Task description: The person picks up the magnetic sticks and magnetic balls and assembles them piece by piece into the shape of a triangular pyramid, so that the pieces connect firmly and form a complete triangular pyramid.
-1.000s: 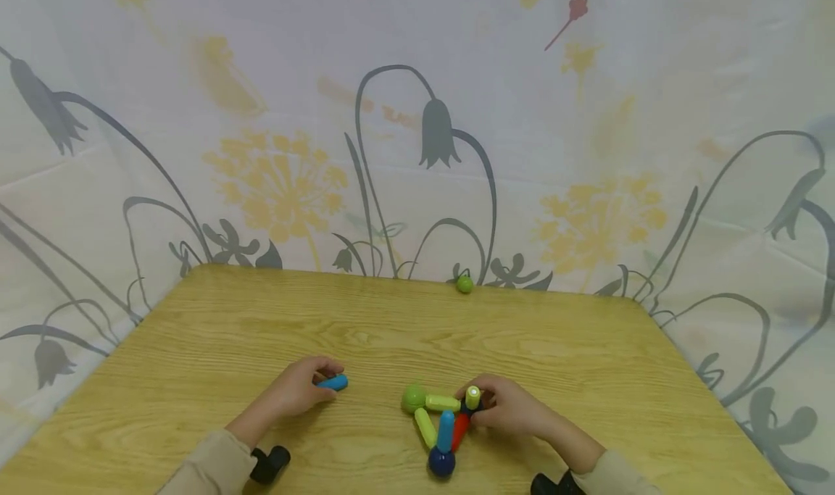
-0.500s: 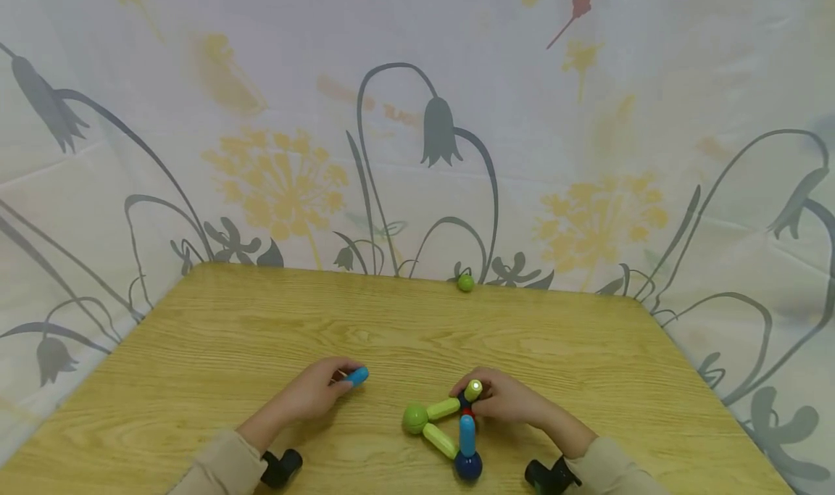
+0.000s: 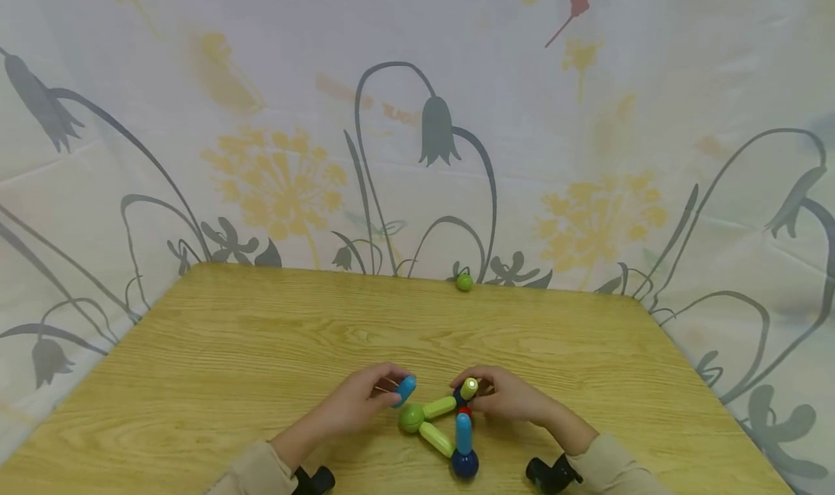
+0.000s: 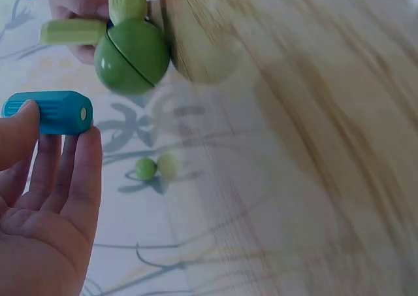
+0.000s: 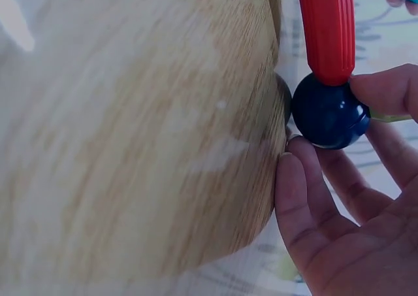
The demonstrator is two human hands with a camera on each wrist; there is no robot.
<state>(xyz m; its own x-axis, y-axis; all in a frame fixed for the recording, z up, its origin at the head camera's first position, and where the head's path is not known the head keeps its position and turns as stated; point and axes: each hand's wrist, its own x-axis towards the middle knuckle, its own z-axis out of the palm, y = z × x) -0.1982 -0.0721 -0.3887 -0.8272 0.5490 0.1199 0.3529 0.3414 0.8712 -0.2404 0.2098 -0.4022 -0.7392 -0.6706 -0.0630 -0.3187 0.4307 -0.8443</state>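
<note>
My left hand (image 3: 362, 401) pinches a short blue rod (image 4: 65, 112) between thumb and fingers, a pale disc showing on its end. It is held just above and behind a green ball (image 3: 412, 418), the left corner of a triangle of rods and balls. My right hand (image 3: 512, 397) grips a dark blue ball (image 5: 331, 110) at the far right corner. From that ball a red rod (image 5: 330, 31) runs to the near dark blue ball (image 3: 464, 464). Yellow-green rods (image 3: 436, 439) form the other sides. A blue rod (image 3: 463, 433) and a yellow-green rod (image 3: 469, 388) stand up from the two dark balls.
A loose green ball (image 3: 464, 283) lies at the table's far edge, before a flower-patterned cloth (image 3: 293, 118). The wooden table (image 3: 261, 321) spreads around the hands. Black wrist cameras (image 3: 551, 473) sit below both sleeves.
My left hand has carried the blue rod rightward to the green ball, tilting it more upright. The triangle has turned slightly, its near dark ball shifting right, with my right hand still on it.
</note>
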